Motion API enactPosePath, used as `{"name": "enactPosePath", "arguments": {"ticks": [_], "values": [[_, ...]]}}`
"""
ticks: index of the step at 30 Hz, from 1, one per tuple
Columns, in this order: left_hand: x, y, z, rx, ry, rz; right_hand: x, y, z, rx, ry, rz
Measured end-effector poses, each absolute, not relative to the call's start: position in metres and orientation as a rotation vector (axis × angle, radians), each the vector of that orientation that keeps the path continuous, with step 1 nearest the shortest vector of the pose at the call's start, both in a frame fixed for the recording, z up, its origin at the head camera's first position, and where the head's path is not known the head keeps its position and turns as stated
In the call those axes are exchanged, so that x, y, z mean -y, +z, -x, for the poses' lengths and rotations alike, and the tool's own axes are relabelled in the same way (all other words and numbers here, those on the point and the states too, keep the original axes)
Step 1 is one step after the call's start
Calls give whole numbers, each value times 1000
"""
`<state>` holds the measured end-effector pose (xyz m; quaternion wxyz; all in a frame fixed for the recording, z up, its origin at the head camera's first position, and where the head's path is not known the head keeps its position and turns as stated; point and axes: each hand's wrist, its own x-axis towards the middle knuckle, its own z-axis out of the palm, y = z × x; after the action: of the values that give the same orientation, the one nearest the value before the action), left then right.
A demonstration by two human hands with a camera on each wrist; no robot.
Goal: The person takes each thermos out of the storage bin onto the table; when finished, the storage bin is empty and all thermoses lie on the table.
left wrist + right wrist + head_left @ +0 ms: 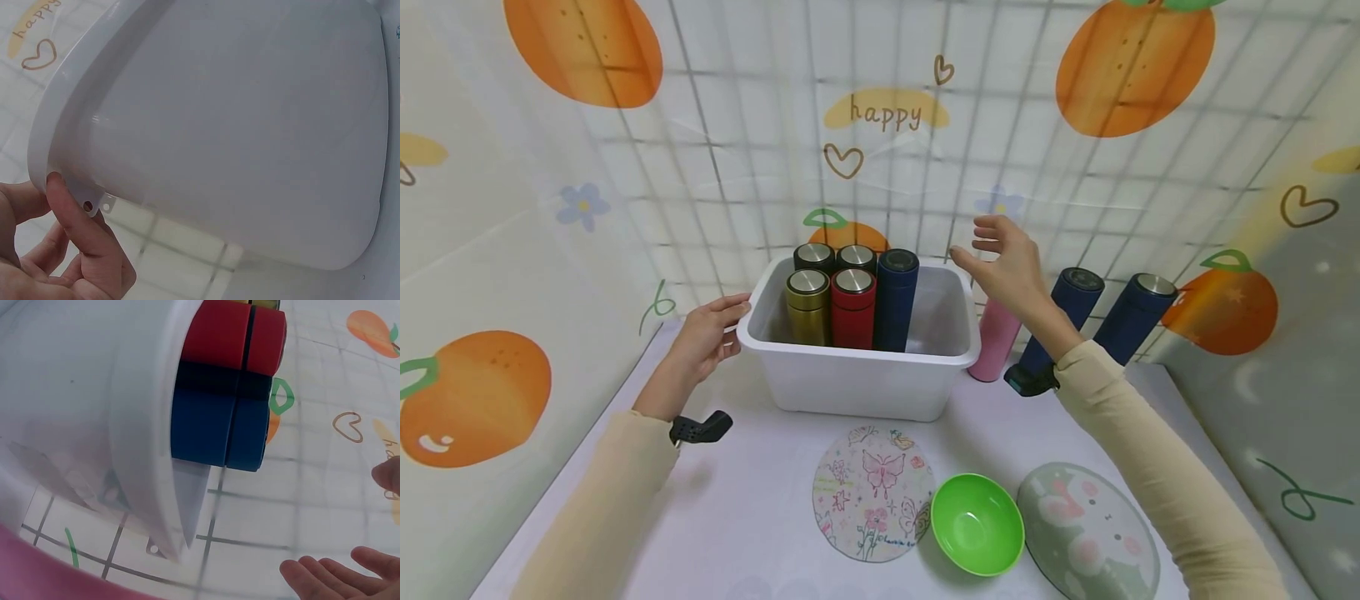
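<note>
From my end I count one white rectangular plastic bin (857,387). Inside it, five cylinders: one gold bottle (808,315), one red bottle (853,315), one navy bottle (896,304), two mostly hidden bottles (814,257) (856,258), apparently black. Right of it: one pink bottle (996,343), two dark-blue cylindrical bottles (1075,302) (1135,318). In front of it: one round green bowl (977,527), two round patterned mats (872,496) (1090,533).

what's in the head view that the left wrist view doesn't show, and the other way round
Only the head view: the red bottle, the pink bottle, the right hand and the green bowl.
Only the left wrist view: a small holed tab near the rim.
Both: the left hand touching the white bin, and the "happy" print.
</note>
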<state>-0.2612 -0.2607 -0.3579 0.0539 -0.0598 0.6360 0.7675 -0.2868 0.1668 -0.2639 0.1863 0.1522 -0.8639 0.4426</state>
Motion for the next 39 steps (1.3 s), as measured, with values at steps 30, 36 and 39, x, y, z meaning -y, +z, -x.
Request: {"name": "enactPosePath", "arguments": {"ticks": [30, 36, 39], "values": [[259, -360, 262, -1983, 2324, 172, -149, -265, 321, 2466, 1260, -356], [259, -358, 262, -1982, 2325, 169, -143, -265, 329, 2453, 1306, -345], [259, -358, 262, -1965, 2329, 172, -139, -267, 334, 2451, 1329, -334]]}}
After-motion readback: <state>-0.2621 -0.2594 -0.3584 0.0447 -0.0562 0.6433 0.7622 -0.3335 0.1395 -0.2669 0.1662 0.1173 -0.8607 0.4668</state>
